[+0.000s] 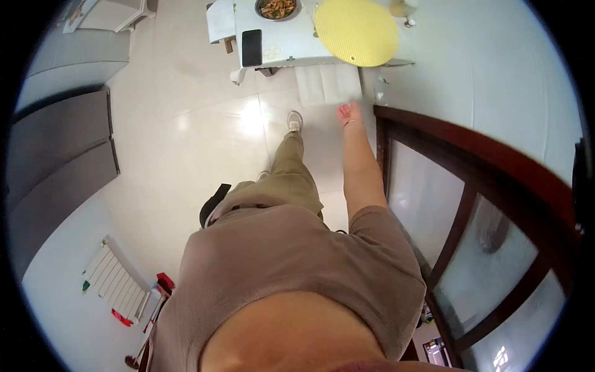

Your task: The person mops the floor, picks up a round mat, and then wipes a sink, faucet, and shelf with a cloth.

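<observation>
My right hand (349,113) hangs in front of me at the end of my outstretched arm. Its fingers are loosely curled and apart, and I see nothing in them. Nearest to it is a white cloth or paper sheet (327,85) hanging low at the table's front. Above that, a round yellow mat (356,31) rests at the table's right end and reaches over the front edge. A black phone (251,48) lies at the table's left front, near a dark bowl (258,8) of cooked food. My left hand is out of view.
The table (288,46) has a pale cloth. A dark wood-framed glass door (446,204) stands close on my right. Grey cabinets (62,155) line the left, with a white rack (114,276) on the wall behind them. Pale tiles (204,118) cover the floor.
</observation>
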{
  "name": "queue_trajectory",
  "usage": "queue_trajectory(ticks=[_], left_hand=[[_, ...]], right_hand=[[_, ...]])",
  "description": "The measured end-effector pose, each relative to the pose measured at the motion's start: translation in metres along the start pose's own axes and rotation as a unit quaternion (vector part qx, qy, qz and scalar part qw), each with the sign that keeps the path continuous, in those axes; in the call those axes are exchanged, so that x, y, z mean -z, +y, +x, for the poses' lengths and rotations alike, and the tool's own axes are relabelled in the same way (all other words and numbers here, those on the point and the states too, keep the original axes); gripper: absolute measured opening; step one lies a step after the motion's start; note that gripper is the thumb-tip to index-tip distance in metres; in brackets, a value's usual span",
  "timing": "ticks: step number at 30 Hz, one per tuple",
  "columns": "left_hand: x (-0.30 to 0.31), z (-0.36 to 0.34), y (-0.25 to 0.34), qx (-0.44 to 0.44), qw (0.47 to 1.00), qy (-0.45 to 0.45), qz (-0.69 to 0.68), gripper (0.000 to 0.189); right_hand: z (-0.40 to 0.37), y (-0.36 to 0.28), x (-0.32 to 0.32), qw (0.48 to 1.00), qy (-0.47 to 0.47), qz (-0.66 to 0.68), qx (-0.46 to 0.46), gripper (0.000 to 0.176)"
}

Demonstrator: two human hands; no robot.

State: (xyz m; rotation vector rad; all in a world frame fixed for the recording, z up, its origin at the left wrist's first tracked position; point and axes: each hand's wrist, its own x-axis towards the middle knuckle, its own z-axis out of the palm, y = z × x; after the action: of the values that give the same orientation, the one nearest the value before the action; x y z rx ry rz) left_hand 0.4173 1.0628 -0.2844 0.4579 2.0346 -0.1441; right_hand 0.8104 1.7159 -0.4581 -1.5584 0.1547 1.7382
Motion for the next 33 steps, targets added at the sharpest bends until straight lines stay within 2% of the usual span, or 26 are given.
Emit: queue_trajectory(ticks=[3, 6, 7, 10, 12, 13, 14, 16, 20, 23, 25, 26, 28, 31, 33], left_hand=[[0.046, -0.036, 0.074, 0.058, 0.991, 0.019, -0.116, 0.031], [0.099, -0.042, 0.163, 0.097, 0.959, 0.055, -0.262, 0.031], [0.118, -0.049, 0.226, 0.136, 0.972, 0.072, -0.179, 0.033], [0.134, -0.028, 0.246, 0.11, 0.962, 0.056, -0.242, 0.035], [0.141, -0.027, 0.275, 0.107, 0.965, 0.049, -0.232, 0.034], [0.143, -0.029, 0.288, 0.101, 0.969, 0.041, -0.224, 0.033], [0.144, -0.029, 0.297, 0.102, 0.969, 0.041, -0.222, 0.033], [0.145, -0.028, 0.309, 0.116, 0.98, 0.028, -0.158, 0.032], [0.148, -0.015, 0.303, 0.097, 0.987, 0.026, -0.126, 0.031], [0.157, 0.0, 0.307, 0.059, 0.988, 0.03, -0.138, 0.033], [0.166, 0.005, 0.327, 0.034, 0.991, 0.032, -0.125, 0.033], [0.171, 0.007, 0.338, 0.013, 0.993, 0.034, -0.114, 0.034], [0.177, 0.011, 0.353, 0.0, 0.996, 0.026, -0.083, 0.034], [0.182, 0.029, 0.351, -0.039, 0.994, 0.019, -0.102, 0.035], [0.183, 0.047, 0.337, -0.048, 0.993, 0.002, -0.105, 0.036]], right_hand=[[0.032, -0.042, -0.049, 0.998, 0.018, 0.055, 0.011, 0.06], [0.074, -0.072, -0.072, 0.997, 0.045, 0.066, 0.006, 0.062], [0.08, -0.082, -0.081, 0.997, 0.049, 0.061, 0.001, 0.062], [0.082, -0.102, -0.108, 0.993, 0.068, 0.099, 0.015, 0.056], [0.075, -0.113, -0.119, 0.992, -0.026, 0.118, 0.036, 0.046], [0.076, -0.117, -0.125, 0.991, 0.008, 0.132, 0.027, 0.03], [0.081, -0.119, -0.125, 0.991, 0.01, 0.133, 0.027, 0.03], [0.089, -0.124, -0.123, 0.991, 0.008, 0.136, -0.012, 0.017], [0.096, -0.13, -0.121, 0.994, 0.032, 0.097, -0.024, 0.014], [0.085, -0.137, -0.121, 0.995, -0.011, 0.097, -0.006, 0.01], [0.063, -0.149, -0.127, 0.984, -0.099, 0.142, 0.029, 0.01], [0.058, -0.152, -0.125, 0.984, -0.097, 0.145, 0.034, 0.01], [0.046, -0.157, -0.116, 0.978, -0.168, 0.121, 0.038, 0.015], [0.007, -0.15, -0.097, 0.983, -0.141, 0.084, 0.084, 0.01], [-0.019, -0.138, -0.078, 0.979, -0.14, 0.114, 0.097, 0.012]])
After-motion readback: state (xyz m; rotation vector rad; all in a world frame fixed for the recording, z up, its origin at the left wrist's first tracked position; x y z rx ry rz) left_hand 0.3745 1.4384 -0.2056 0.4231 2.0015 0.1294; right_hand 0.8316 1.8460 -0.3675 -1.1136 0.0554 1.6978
